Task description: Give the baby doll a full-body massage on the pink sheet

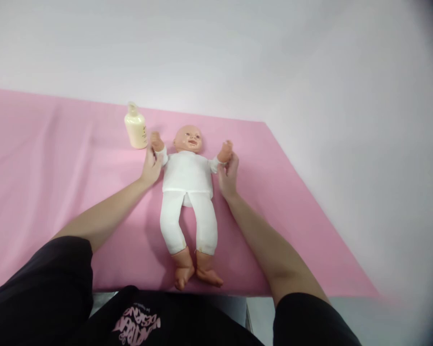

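Observation:
A baby doll [188, 175] with a white cloth body lies on its back, head away from me and feet toward me. Its arms are raised out to both sides. My left hand [152, 166] is closed round the doll's arm on the left, at the wrist. On the other side my right hand [229, 175] grips the doll's other arm just below its plastic hand. Some of my fingers are hidden behind the doll's arms. Close beyond my left hand stands an upright pump bottle [136, 130] of pale yellow liquid.
A pink cloth [267, 192] covers the table, with soft folds on the left. Its near edge runs just past the doll's feet, and its right edge slants away. Behind it is a pale wall [202, 57].

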A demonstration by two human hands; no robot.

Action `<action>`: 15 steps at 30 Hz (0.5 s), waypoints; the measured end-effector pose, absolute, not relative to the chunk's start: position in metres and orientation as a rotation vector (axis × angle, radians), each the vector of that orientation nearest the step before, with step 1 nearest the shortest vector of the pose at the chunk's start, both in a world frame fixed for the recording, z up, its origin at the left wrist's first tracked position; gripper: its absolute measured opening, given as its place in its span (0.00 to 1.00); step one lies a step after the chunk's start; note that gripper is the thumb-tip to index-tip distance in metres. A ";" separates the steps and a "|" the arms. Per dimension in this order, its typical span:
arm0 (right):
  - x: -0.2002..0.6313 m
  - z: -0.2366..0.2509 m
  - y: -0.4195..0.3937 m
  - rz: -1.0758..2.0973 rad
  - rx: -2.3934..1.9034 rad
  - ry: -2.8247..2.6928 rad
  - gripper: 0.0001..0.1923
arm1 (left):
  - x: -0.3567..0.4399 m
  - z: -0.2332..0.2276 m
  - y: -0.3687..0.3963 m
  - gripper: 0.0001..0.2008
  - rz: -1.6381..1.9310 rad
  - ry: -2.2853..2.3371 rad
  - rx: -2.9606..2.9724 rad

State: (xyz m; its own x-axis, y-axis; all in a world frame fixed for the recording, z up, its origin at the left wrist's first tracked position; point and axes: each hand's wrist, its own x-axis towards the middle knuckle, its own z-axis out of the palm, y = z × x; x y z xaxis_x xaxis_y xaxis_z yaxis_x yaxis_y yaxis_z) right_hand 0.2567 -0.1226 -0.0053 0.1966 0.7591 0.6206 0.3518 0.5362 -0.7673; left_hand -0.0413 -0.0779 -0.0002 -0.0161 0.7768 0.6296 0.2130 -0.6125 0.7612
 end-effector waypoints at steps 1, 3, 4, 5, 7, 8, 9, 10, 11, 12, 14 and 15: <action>0.253 -0.004 -0.125 0.367 -1.055 -1.512 0.29 | -0.040 0.002 -0.081 0.33 1.572 1.027 1.975; 0.248 -0.002 -0.128 0.325 -1.076 -1.734 0.25 | -0.038 0.006 -0.086 0.31 1.354 1.019 2.251; 0.246 -0.002 -0.128 0.291 -1.079 -1.816 0.24 | -0.037 0.007 -0.088 0.30 1.263 1.012 2.349; 0.246 -0.002 -0.129 0.259 -1.081 -1.866 0.23 | -0.036 0.008 -0.089 0.28 1.202 1.006 2.413; 0.245 -0.002 -0.129 0.221 -1.090 -1.893 0.24 | -0.035 0.010 -0.090 0.27 1.168 1.011 2.457; 0.246 -0.002 -0.129 0.216 -1.097 -1.890 0.25 | -0.035 0.011 -0.091 0.26 1.175 1.021 2.458; 0.246 -0.002 -0.129 0.215 -1.103 -1.887 0.25 | -0.035 0.011 -0.091 0.26 1.188 1.029 2.458; 0.247 -0.002 -0.129 0.217 -1.105 -1.885 0.25 | -0.035 0.011 -0.091 0.26 1.204 1.036 2.456; 0.247 -0.002 -0.129 0.221 -1.106 -1.878 0.25 | -0.035 0.011 -0.092 0.26 1.227 1.041 2.450; 0.247 -0.002 -0.129 0.226 -1.105 -1.862 0.25 | -0.035 0.011 -0.092 0.26 1.255 1.043 2.437; 0.246 -0.003 -0.129 0.255 -1.096 -1.801 0.25 | -0.035 0.010 -0.092 0.27 1.329 1.038 2.371; 0.246 -0.002 -0.129 0.279 -1.088 -1.755 0.26 | -0.035 0.010 -0.092 0.28 1.372 1.033 2.310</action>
